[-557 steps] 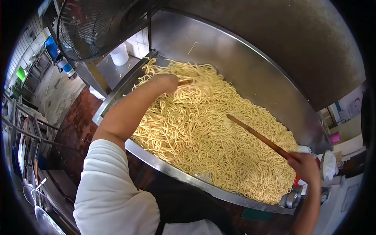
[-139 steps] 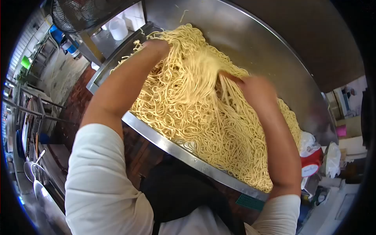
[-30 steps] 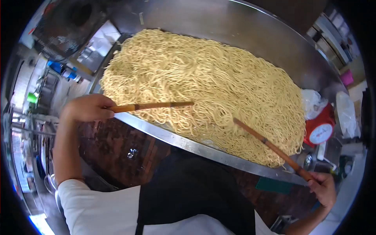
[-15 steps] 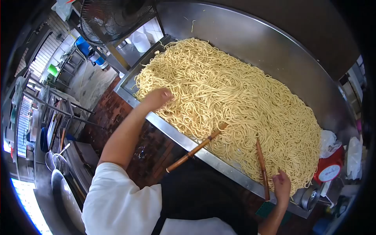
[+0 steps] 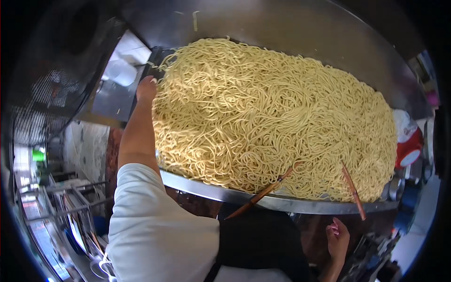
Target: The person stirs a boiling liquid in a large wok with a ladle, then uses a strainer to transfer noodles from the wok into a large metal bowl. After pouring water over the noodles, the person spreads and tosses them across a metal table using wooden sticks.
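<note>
A wide heap of pale yellow noodles (image 5: 272, 113) covers the shallow metal tray (image 5: 197, 183). At the heap's far left edge is my left hand (image 5: 147, 88), arm outstretched. Its fingers look closed against the side of the noodles, but they are mostly hidden, and so is anything in them. My right hand (image 5: 338, 237) hangs in front of the tray's near rim, fingers loosely curled and apart, holding nothing. Two brown wooden sticks lean over the near rim, tips on the noodles: one stick (image 5: 263, 192) near the middle, another stick (image 5: 353, 190) just above my right hand.
A tall metal back wall (image 5: 282, 28) rises behind the heap. A fan (image 5: 47, 98) stands at the left, near a white container (image 5: 121, 72). On the right are a red scale (image 5: 410, 148) and a plastic bag (image 5: 404, 124). Metal racks (image 5: 70, 202) stand at lower left.
My left hand has moved from the near side of the noodles to their far left end. My right hand has drawn back off the noodles towards me. The view has turned.
</note>
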